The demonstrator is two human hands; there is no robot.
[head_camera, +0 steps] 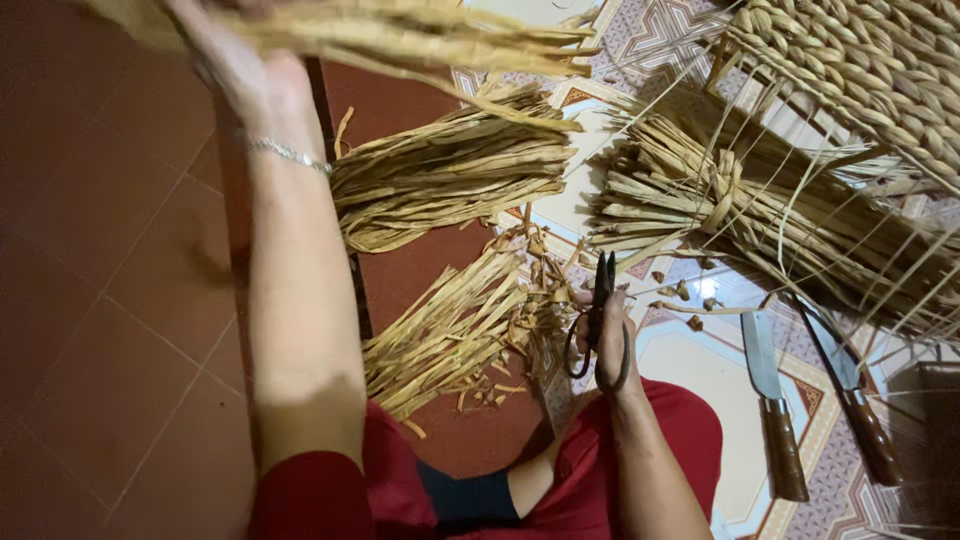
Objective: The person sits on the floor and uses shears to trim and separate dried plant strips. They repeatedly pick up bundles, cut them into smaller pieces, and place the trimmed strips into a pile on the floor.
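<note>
Home weaving spot: tiled floor [110,330], straw bundles [450,170].

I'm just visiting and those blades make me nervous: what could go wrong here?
The right hand holds black scissors while the left hand lifts a bundle of dried strips; a swing might bring skin near the blades. Two knives lie bare on the floor beside the knee, easy to brush against.

No packages, labels, signs or screens show anywhere in this view.
</note>
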